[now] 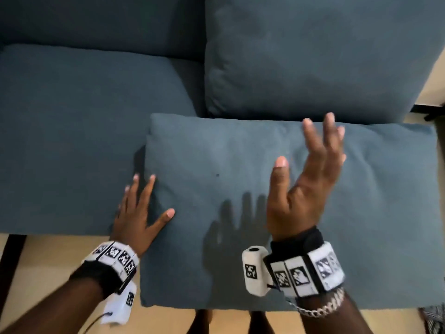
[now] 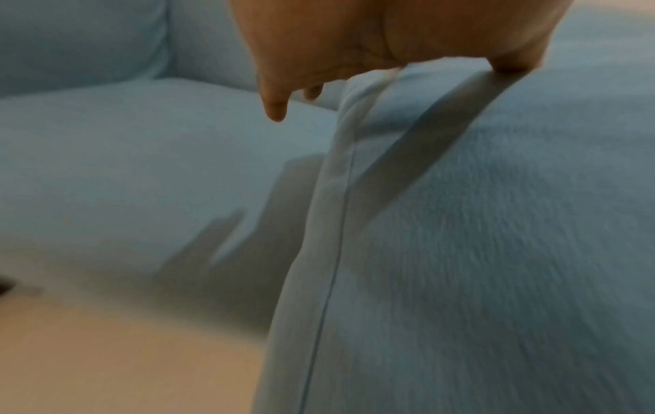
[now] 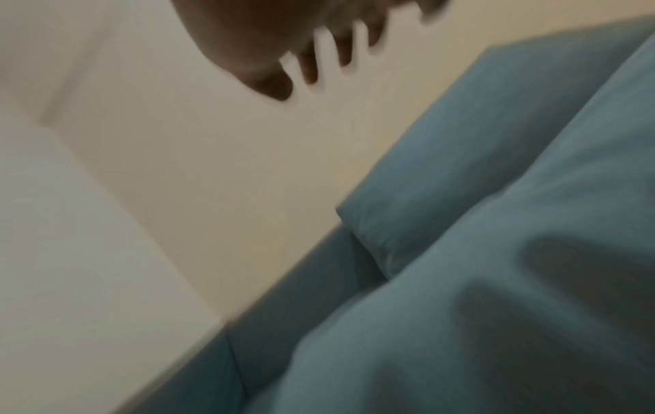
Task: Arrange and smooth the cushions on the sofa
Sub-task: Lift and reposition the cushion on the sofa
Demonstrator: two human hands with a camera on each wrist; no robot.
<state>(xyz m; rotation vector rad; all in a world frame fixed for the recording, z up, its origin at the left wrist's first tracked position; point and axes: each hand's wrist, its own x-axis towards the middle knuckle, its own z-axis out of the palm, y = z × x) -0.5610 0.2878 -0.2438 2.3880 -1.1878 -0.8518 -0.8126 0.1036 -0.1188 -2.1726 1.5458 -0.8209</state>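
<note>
A large blue-grey cushion (image 1: 228,169) lies flat on the right half of the sofa seat, its front edge hanging past the seat. My left hand (image 1: 140,208) rests against its left edge with fingers spread straight, thumb on the cushion's top; the left wrist view shows the thumb on the cushion (image 2: 496,224) beside its seam. My right hand (image 1: 310,174) is raised above the cushion, fingers spread and straight, holding nothing; its shadow falls on the fabric. In the right wrist view the right hand (image 3: 311,50) is blurred above the cushion (image 3: 478,322).
A back cushion (image 1: 313,56) leans upright behind the flat one. The left seat cushion (image 1: 72,141) and the left backrest (image 1: 96,20) are bare. Beige floor (image 1: 48,261) and my feet show below the sofa's front edge. A dark sofa leg (image 1: 12,261) stands at the left.
</note>
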